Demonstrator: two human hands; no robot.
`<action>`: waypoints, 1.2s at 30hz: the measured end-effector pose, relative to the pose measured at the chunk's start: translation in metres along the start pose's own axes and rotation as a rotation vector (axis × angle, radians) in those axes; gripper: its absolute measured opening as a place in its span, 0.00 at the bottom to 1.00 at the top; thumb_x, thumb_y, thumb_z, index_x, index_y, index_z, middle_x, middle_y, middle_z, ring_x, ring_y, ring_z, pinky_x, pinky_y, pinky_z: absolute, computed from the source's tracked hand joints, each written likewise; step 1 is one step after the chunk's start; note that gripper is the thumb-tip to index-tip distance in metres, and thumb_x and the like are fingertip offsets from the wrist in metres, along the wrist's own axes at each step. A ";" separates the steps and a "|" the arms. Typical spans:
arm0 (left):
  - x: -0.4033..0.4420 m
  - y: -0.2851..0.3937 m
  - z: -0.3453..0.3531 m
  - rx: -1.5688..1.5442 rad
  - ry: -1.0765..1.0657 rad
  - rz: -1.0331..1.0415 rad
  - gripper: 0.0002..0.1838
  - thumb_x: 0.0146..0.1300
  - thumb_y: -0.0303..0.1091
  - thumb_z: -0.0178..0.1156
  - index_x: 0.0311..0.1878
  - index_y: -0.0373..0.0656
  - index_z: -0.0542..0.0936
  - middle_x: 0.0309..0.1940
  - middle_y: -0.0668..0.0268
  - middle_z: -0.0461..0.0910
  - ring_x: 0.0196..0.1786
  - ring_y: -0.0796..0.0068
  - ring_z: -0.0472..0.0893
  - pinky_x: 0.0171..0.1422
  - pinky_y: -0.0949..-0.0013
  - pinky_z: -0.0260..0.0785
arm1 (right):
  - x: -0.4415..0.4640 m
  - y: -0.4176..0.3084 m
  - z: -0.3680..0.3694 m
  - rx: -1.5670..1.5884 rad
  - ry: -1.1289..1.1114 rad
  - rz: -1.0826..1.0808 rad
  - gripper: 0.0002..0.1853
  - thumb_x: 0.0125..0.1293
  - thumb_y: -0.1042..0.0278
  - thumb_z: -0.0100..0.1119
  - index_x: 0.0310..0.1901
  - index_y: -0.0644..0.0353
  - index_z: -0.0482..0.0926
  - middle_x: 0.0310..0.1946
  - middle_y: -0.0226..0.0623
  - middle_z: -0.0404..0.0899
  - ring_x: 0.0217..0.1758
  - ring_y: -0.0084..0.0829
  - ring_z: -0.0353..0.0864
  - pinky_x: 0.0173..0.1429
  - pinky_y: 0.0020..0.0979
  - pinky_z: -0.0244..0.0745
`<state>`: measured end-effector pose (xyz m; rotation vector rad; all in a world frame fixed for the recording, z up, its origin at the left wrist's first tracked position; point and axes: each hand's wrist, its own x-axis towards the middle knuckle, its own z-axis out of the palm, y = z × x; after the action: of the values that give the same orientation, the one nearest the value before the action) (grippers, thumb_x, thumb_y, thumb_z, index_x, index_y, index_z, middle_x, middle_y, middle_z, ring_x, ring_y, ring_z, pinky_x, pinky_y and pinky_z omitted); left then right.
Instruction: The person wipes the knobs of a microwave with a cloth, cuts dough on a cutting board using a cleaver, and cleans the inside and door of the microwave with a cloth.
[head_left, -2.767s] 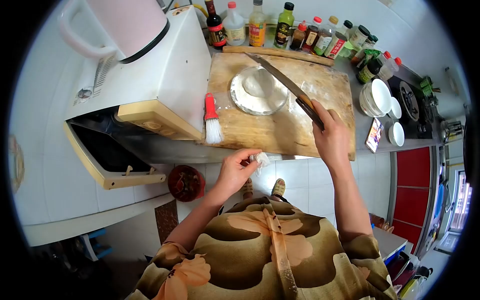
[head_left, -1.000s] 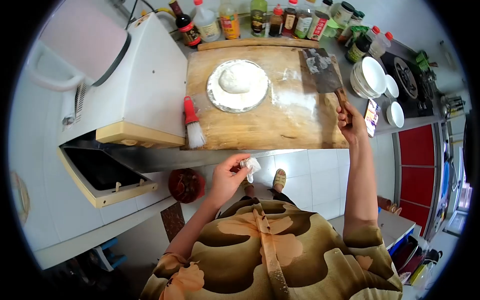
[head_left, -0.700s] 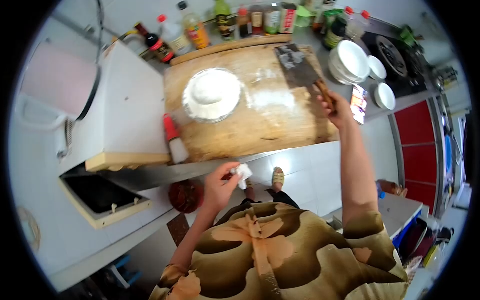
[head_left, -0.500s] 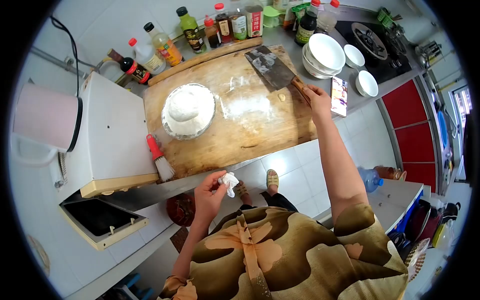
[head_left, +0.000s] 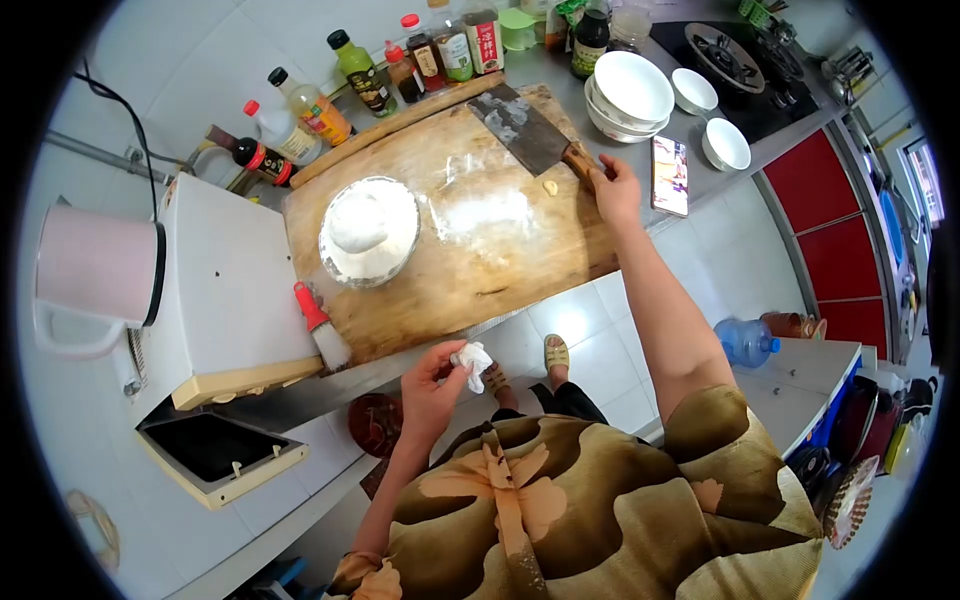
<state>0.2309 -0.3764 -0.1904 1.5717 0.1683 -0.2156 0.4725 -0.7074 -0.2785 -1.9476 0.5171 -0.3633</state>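
My left hand (head_left: pixel 432 392), low in front of the board's near edge, pinches a crumpled white tissue (head_left: pixel 472 367). A cleaver (head_left: pixel 522 130) with a floury, dark blade and wooden handle lies flat at the upper right of the wooden board (head_left: pixel 470 265). At the end of its handle is my right hand (head_left: pixel 618 192), fingers apart; whether a fingertip still touches the handle is hard to see. Close to the handle lies a small pale scrap (head_left: pixel 550 187). A round, flour-covered dish (head_left: pixel 370 270) holds a white floury mound (head_left: pixel 358 222) on the board's left.
A red-handled brush (head_left: pixel 322 325) rests at the board's lower left corner. Along the back lies a rolling pin (head_left: pixel 400 125), with several bottles (head_left: pixel 360 75) behind. White bowls (head_left: pixel 630 90) and a lit phone (head_left: pixel 669 177) stand right of the board. A white cabinet (head_left: pixel 235 290) borders the left.
My right hand has slid back slightly along the cleaver's handle and its fingers have spread. The cleaver stays in place on the board. The left hand keeps the tissue; the whole view has shifted a little.
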 end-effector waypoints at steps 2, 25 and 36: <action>-0.004 0.002 -0.004 0.030 0.000 -0.019 0.17 0.66 0.20 0.64 0.58 0.34 0.80 0.45 0.66 0.86 0.44 0.82 0.83 0.50 0.75 0.75 | -0.016 -0.007 -0.001 -0.206 0.176 -0.300 0.20 0.65 0.65 0.68 0.57 0.60 0.83 0.48 0.45 0.86 0.47 0.41 0.86 0.57 0.38 0.78; -0.110 0.020 -0.082 -0.075 0.156 0.138 0.14 0.69 0.26 0.66 0.56 0.38 0.80 0.43 0.68 0.84 0.44 0.84 0.81 0.49 0.76 0.76 | -0.354 -0.143 0.001 0.460 -0.958 -0.142 0.14 0.65 0.84 0.63 0.52 0.64 0.84 0.47 0.34 0.81 0.41 0.22 0.80 0.45 0.23 0.77; -0.219 0.055 -0.201 -0.057 0.936 0.629 0.14 0.70 0.23 0.61 0.58 0.38 0.80 0.41 0.71 0.80 0.40 0.84 0.77 0.46 0.79 0.71 | -0.443 -0.299 0.036 0.453 -0.993 -0.764 0.18 0.63 0.83 0.65 0.55 0.61 0.84 0.48 0.37 0.82 0.46 0.28 0.82 0.47 0.25 0.77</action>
<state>0.0383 -0.1701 -0.0828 1.4864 0.3842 1.0205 0.1654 -0.3446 -0.0303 -1.5504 -0.8939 0.0584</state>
